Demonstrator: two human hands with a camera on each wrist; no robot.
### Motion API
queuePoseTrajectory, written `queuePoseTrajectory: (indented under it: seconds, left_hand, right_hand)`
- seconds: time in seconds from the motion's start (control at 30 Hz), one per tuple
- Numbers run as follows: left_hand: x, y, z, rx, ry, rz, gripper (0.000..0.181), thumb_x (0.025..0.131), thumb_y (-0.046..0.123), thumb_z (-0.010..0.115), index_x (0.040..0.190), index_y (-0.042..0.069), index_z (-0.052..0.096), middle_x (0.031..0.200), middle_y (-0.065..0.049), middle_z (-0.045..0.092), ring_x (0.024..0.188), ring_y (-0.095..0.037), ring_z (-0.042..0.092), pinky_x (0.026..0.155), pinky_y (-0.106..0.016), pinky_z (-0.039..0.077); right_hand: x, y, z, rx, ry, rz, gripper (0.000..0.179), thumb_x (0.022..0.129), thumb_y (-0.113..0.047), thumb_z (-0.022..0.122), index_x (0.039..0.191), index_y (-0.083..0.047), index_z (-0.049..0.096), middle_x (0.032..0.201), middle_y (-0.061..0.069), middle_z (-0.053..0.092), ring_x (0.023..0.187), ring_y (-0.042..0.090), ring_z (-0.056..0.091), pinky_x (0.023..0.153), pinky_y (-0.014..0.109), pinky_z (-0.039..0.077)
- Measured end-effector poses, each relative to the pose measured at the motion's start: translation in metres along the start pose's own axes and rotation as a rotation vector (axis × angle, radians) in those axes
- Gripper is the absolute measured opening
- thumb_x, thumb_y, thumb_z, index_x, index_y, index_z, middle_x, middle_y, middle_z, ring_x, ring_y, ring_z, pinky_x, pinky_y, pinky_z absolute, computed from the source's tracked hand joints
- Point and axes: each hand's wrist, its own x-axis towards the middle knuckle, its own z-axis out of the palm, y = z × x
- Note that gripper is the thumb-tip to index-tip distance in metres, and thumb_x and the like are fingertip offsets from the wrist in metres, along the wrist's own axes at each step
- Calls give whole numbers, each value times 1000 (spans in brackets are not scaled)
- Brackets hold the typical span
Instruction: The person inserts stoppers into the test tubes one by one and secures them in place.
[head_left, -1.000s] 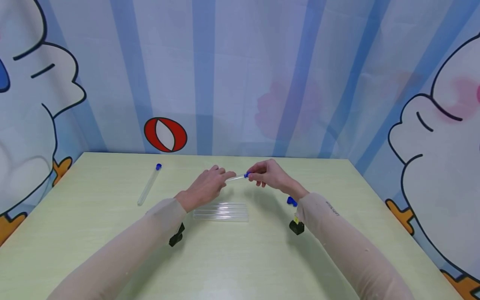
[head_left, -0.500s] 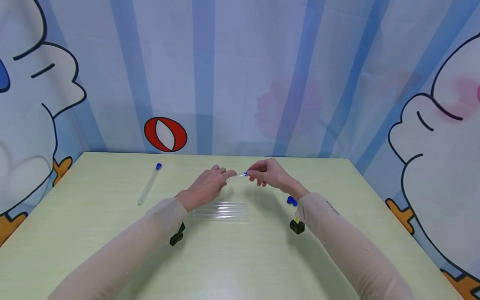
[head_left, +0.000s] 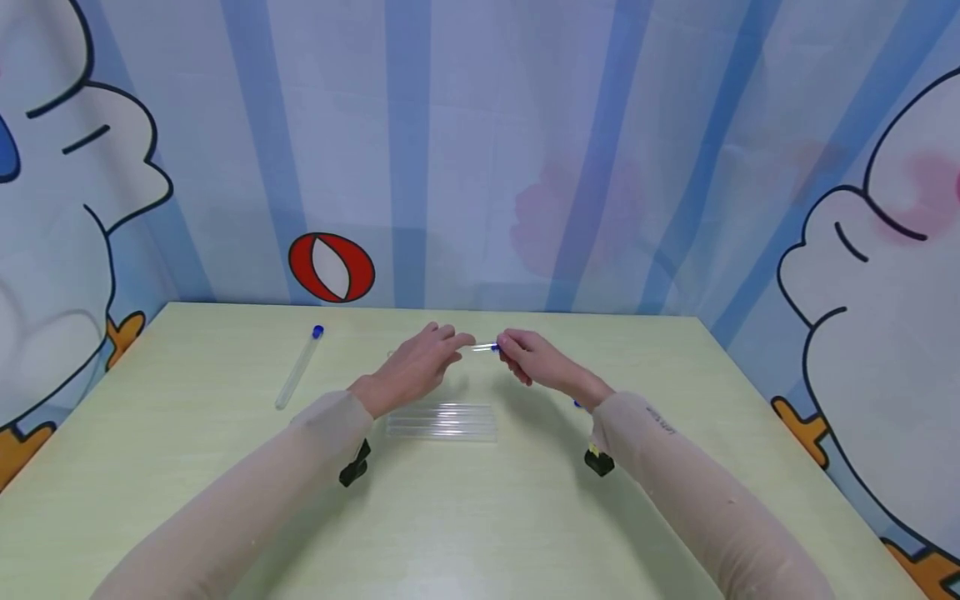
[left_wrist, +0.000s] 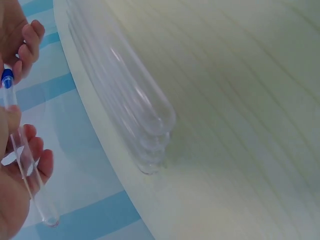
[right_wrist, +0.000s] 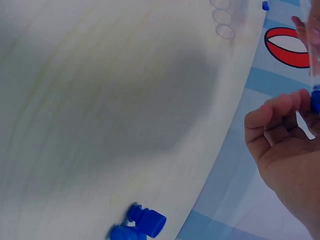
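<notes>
Above the far half of the table, my left hand [head_left: 415,367] holds a clear test tube [left_wrist: 45,207] around its middle, its rounded end sticking out past the fingers in the left wrist view. My right hand [head_left: 546,363] pinches a blue cap [left_wrist: 7,76] at the tube's mouth; in the right wrist view its fingertips sit on that cap, partly cut off by the frame edge. How deep the cap sits is too small to tell. Below the hands, several clear uncapped tubes [head_left: 442,423] lie side by side on the table.
A tube with a blue cap [head_left: 298,371] lies at the back left of the table [head_left: 480,517]. Loose blue caps [right_wrist: 146,220] lie near my right wrist, mostly hidden by the sleeve in the head view. A printed curtain [head_left: 480,167] hangs behind the table's back edge.
My right hand has turned and its fingers have closed more tightly around the cap. The left hand with the tube has hardly moved. My right sleeve now covers more of the loose caps.
</notes>
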Motion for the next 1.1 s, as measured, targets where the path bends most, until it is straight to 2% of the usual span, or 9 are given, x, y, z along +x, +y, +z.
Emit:
queuePoseTrajectory:
  seconds: [0.17, 0.4, 0.6, 0.9, 1.1]
  left_hand:
    - [-1, 2, -1, -73, 11, 17, 37, 93, 5, 60, 129, 11, 60, 91, -5, 58, 77, -15, 50, 69, -23, 44]
    - [-2, 8, 1, -55, 22, 6, 43, 90, -2, 61, 131, 11, 60, 88, -6, 57, 81, -17, 58, 67, -22, 43]
    - [-1, 12, 1, -20, 16, -26, 47, 89, -6, 58, 133, 12, 59, 90, -9, 57, 85, -19, 60, 66, -23, 42]
    - [1, 15, 2, 1, 43, -22, 47, 89, -8, 56, 132, 11, 59, 91, -11, 58, 83, -21, 59, 65, -25, 41]
    - [3, 13, 3, 3, 52, -7, 42, 91, -4, 58, 130, 11, 60, 88, -8, 57, 78, -19, 55, 65, -25, 40]
  right_hand:
    - [-2, -1, 8, 83, 55, 26, 33, 107, -24, 30, 82, -7, 43, 65, 4, 39, 52, 16, 37, 51, 24, 34]
    - [-3, -4, 14, 165, 94, 52, 35, 107, -23, 28, 81, -3, 41, 66, 4, 37, 54, 18, 38, 57, 27, 35]
    - [-1, -4, 15, 179, 98, 61, 37, 107, -26, 27, 79, -4, 39, 64, 2, 34, 54, 18, 35, 58, 29, 35]
    - [1, -6, 15, 195, 119, 83, 40, 107, -27, 27, 78, -4, 40, 65, 3, 35, 54, 18, 34, 58, 31, 37]
    - [1, -8, 11, 156, 104, 96, 42, 107, -29, 28, 79, -1, 43, 63, 2, 38, 52, 17, 37, 57, 32, 38]
